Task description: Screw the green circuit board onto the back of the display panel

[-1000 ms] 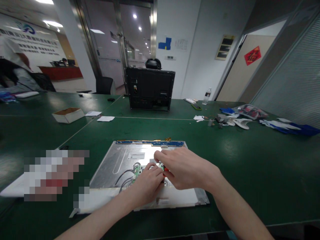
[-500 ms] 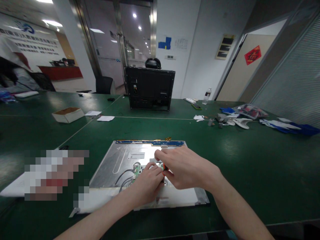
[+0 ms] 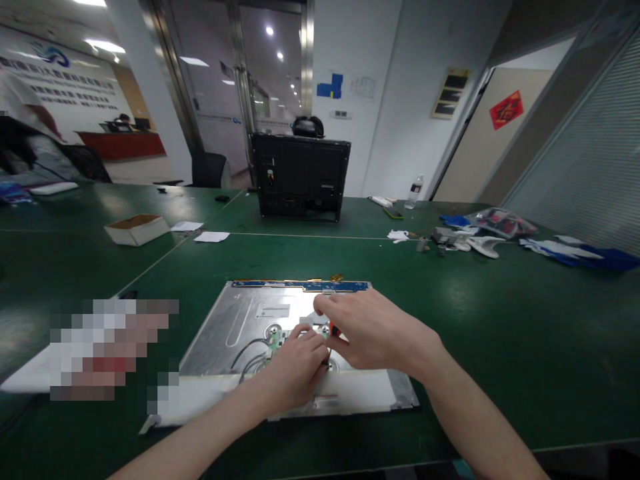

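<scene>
A display panel [image 3: 215,340] lies back side up on the table, its metal back showing and a blue circuit strip [image 3: 280,286] along its far edge. Over its middle sits a small green circuit board [image 3: 274,341] with dark cables [image 3: 247,352], partly covered by my fingers. My right hand [image 3: 373,330] is closed round a screwdriver [image 3: 335,330] with a red and black handle, held upright over the panel. Close beside its shaft, my left hand [image 3: 300,360] rests on the board with curled fingers; what they pinch is hidden.
A black monitor [image 3: 303,177] stands behind the panel. An open white box [image 3: 137,230] and papers [image 3: 212,237] are at left; a bottle [image 3: 414,192], loose parts [image 3: 445,237] and a plastic bag [image 3: 503,222] at right. A blurred-out patch covers the near left.
My right hand has shifted slightly up and to the right with the screwdriver, showing more of its shaft. My left hand has barely moved.
</scene>
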The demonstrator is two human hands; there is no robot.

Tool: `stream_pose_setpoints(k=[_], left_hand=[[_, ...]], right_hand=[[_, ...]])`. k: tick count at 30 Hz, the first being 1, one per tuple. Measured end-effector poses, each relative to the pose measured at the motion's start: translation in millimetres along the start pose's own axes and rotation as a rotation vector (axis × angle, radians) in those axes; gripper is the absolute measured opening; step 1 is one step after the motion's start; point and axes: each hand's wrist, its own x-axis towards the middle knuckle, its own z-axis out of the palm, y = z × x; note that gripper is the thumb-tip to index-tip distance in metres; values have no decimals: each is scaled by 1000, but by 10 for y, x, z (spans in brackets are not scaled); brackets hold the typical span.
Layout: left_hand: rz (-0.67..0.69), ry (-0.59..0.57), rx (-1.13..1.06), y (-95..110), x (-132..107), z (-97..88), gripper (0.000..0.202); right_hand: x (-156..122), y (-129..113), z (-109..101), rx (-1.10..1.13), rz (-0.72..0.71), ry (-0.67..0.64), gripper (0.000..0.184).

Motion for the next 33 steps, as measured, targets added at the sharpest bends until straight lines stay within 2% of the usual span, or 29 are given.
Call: stream_pose_setpoints(k=[5, 11, 16, 22, 30, 33], left_hand=[[19, 1, 25, -9, -2, -9, 17], [6, 6, 22, 9, 8, -31, 13], [10, 2, 16, 8, 10, -23, 17], [24, 39, 18, -18, -3, 9, 11], [12, -2, 10, -12, -6, -8, 17], [26, 4, 11, -8, -4, -22, 18]], right_hand=[[-15, 1, 7, -7, -58, 8, 23], [24, 18, 10, -8, 45, 8, 19], [18, 12, 15, 7, 5, 21, 20], [38, 25, 38, -46, 99, 4, 17], [-36, 32, 12, 31, -89, -15, 25], [-10, 15, 14, 32, -89, -11, 20]])
